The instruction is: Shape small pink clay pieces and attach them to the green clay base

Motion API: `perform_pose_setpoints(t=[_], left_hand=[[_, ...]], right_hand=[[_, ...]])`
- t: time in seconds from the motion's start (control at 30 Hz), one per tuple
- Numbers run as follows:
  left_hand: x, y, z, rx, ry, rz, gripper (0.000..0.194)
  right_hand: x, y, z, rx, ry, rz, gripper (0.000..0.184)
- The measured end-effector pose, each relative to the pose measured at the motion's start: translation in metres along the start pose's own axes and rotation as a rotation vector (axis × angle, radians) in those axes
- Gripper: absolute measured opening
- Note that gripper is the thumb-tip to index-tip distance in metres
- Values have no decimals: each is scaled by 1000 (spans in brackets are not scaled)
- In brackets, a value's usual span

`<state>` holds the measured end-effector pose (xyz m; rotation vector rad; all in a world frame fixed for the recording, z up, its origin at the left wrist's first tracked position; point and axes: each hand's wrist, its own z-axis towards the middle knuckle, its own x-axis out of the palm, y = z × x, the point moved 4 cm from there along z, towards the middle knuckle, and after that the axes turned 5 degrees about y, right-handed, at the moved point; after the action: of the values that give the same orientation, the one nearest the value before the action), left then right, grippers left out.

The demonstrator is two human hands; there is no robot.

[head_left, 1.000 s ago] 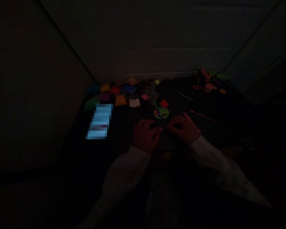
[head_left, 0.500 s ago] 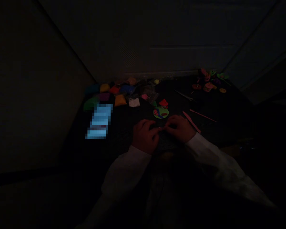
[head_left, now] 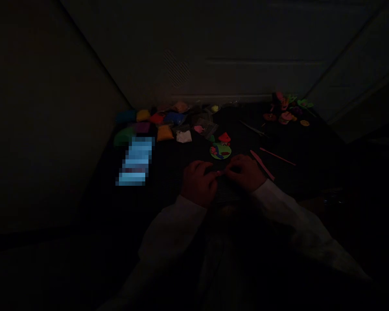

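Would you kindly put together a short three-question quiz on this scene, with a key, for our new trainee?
1. Multiple choice: Which of these lies nearest the right hand?
A) the pink knife
B) the scissors
C) the orange packet

2. True or false: The white packet lies to the left of the green disc in the picture.

3. Short answer: Where is the small pinkish piece?

Key:
1. A.
2. True.
3. Between the left hand and the right hand, close to the fingertips; the light is too dim to tell its exact shape.
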<state>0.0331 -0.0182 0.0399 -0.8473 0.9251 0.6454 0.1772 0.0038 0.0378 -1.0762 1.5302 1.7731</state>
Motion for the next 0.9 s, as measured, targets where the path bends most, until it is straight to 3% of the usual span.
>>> perform_pose_setpoints(t=[0.63,0.9], left_hand=[[0,-5,2,11,64,41,27],[3,-3,1,24,60,27,29]], right_hand=[[2,0,-1,23,-31,-34,19],[-10,5,-17,-174,-135,54,16]])
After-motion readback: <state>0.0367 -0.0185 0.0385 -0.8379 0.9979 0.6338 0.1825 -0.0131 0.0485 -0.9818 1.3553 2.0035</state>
